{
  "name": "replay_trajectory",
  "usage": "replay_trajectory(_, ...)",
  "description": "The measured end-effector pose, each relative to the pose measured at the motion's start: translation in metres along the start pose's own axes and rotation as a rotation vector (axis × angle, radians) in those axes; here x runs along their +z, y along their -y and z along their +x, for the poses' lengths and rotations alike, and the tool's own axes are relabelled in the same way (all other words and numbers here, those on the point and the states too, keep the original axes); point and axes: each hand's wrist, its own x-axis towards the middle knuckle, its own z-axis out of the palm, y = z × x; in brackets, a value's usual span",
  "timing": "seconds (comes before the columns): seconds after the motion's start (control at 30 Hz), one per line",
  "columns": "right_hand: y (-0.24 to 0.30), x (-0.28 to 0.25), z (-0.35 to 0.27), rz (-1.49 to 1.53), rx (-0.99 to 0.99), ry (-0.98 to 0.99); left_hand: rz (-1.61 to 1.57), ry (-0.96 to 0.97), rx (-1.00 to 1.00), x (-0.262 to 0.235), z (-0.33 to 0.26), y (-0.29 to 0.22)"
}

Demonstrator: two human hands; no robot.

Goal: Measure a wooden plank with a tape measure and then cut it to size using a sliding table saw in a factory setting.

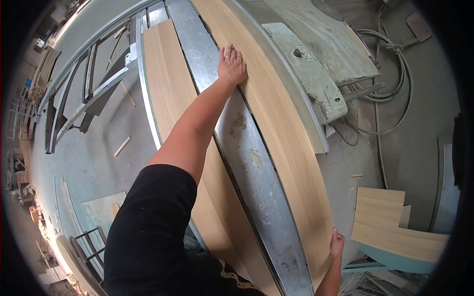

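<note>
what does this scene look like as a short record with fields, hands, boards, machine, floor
left hand: left hand flat on the far part of the long wood-grain board, fingers spread
right hand: right hand gripping the near edge of the same board
board support: grey metal table of a saw machine
second board: wood-grain panel lying left of the metal strip
machine: pale green housing to the right, cables beyond
floor: stacked board offcuts at right

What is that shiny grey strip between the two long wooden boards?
In the head view, a worn metal rail runs between the left board and the right board, which both hands hold.
</note>
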Motion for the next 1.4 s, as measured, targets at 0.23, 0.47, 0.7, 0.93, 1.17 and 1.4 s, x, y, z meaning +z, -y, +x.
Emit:
replay_trajectory(0.23, 0.017, 0.012, 0.01, -0.009, 0.009, 0.01, 0.089, 0.016, 0.03, 0.006, 0.019, 0.01)
replay_trajectory(0.47, 0.029, 0.025, 0.018, -0.002, 0.008, -0.001, 0.192, 0.006, 0.053, 0.005, 0.037, 0.018)
replay_trajectory(0.7, 0.039, 0.028, 0.019, -0.043, 0.011, -0.019, 0.104, 0.092, 0.03, 0.0, 0.05, 0.015)
replay_trajectory(0.93, 0.043, 0.028, 0.02, -0.053, 0.01, -0.011, -0.116, -0.044, 0.01, -0.003, 0.01, -0.027)
replay_trajectory(1.17, 0.038, 0.032, 0.023, -0.009, 0.008, -0.016, -0.313, 0.156, -0.143, -0.022, -0.036, -0.08)
replay_trajectory(1.4, 0.048, 0.041, 0.029, 0.039, 0.011, -0.021, -0.306, 0.123, -0.15, -0.015, -0.031, -0.074)
